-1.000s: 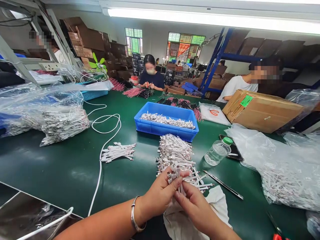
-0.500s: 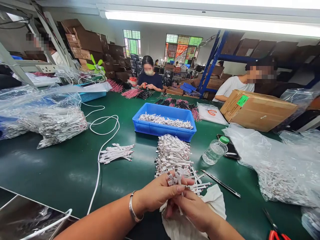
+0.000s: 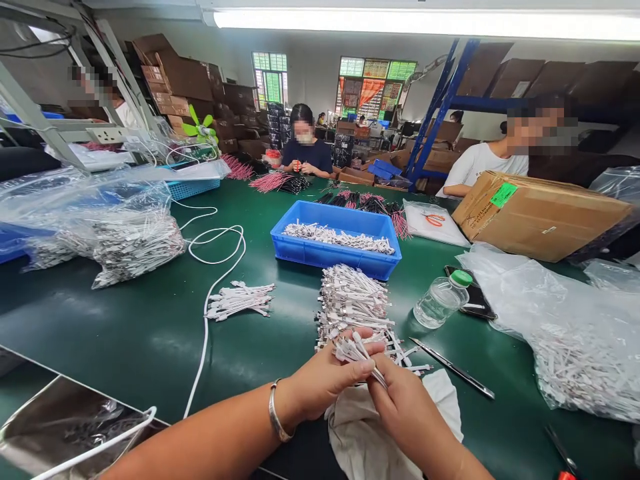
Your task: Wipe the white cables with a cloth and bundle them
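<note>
A small bunch of short white cables [image 3: 353, 349] with flat plug ends lies between my two hands. My left hand [image 3: 325, 373], a silver bangle on its wrist, is closed round the plug end of the bunch. The fingers of my right hand [image 3: 400, 393] pinch the other ends of these cables. Just beyond my hands is a thick pile of the same white cables [image 3: 354, 300]. A smaller heap of white cables [image 3: 241, 300] sits off to the left. Under my right hand lies a crumpled pale cloth [image 3: 363, 433].
Behind the pile stands a blue bin [image 3: 335, 258] holding white cables. To the right are a clear bottle [image 3: 440, 300] with a green cap, a dark phone [image 3: 480, 301], a utility knife [image 3: 455, 369] and a cardboard box [image 3: 545, 213]. A white cord [image 3: 204, 347] crosses the left side. Co-workers sit across the table.
My right hand has shifted up and right, and the cables now lean slantwise with their plugs toward my left fingers. The camera view has turned slightly left.
</note>
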Action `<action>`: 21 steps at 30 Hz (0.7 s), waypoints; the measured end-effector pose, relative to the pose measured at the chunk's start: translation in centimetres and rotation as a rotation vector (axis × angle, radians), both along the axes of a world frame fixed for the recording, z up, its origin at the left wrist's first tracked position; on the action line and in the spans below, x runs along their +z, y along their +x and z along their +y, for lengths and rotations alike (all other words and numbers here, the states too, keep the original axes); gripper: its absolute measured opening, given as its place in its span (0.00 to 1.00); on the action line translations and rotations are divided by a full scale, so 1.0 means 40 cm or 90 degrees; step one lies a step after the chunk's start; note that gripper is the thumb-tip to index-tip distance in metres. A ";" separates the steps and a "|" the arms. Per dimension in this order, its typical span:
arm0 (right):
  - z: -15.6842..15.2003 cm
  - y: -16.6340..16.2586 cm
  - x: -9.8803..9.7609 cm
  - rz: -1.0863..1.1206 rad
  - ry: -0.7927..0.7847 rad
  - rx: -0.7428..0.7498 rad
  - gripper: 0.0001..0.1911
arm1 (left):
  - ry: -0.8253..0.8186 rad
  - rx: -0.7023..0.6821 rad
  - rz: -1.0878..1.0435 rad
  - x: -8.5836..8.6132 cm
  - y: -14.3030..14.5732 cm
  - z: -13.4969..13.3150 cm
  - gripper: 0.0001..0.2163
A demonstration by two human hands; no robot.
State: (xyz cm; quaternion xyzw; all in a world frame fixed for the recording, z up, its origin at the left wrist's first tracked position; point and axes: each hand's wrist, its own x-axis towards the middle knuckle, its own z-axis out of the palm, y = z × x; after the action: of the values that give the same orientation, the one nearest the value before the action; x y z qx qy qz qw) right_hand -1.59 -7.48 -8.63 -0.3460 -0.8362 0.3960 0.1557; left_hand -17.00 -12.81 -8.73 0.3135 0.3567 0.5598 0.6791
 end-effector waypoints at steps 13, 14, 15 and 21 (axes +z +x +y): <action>-0.009 -0.023 -0.031 0.175 -0.464 0.039 0.21 | -0.044 0.004 -0.070 -0.008 -0.010 0.006 0.22; -0.007 -0.024 -0.036 0.183 -0.483 0.051 0.22 | -0.048 0.006 -0.076 -0.008 -0.012 0.006 0.22; -0.006 -0.025 -0.039 0.192 -0.508 0.060 0.23 | -0.050 0.006 -0.081 -0.007 -0.014 0.006 0.22; -0.014 -0.029 -0.021 0.272 -0.674 0.024 0.27 | -0.031 -0.038 -0.105 0.002 -0.027 0.005 0.21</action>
State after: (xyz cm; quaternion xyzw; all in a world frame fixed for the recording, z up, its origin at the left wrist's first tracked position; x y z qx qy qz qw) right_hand -2.76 -8.03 -9.47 -0.2740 -0.4796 0.8250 0.1199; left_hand -18.09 -12.61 -8.64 0.2602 0.3035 0.5544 0.7299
